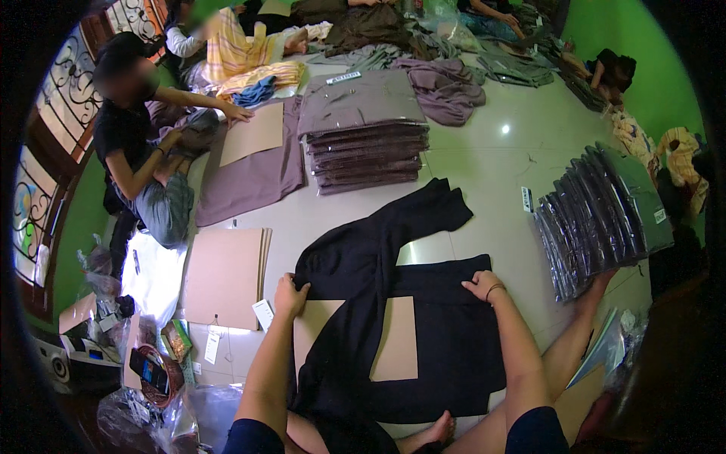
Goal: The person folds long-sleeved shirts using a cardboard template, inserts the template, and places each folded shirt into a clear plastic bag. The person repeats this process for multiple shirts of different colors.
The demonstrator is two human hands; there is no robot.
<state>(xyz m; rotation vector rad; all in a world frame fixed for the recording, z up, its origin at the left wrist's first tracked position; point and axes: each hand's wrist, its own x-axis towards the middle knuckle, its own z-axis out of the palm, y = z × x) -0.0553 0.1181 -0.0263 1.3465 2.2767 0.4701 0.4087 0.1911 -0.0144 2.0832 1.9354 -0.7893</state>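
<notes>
A black cloth garment lies spread on the floor in front of me, one long part folded across it and reaching up to the far side. A tan cardboard sheet rests on the cloth, partly covered by that folded strip. At the left edge of the garment, my left hand is closed on the black fabric. My right hand pinches its far right edge. I cannot tell what kind of garment it is.
Left of the garment lie stacked cardboard sheets and a white tag. Bagged grey-brown garments stand piled ahead, with another bagged stack at right. A co-worker holds cardboard on mauve cloth. A basket sits near left.
</notes>
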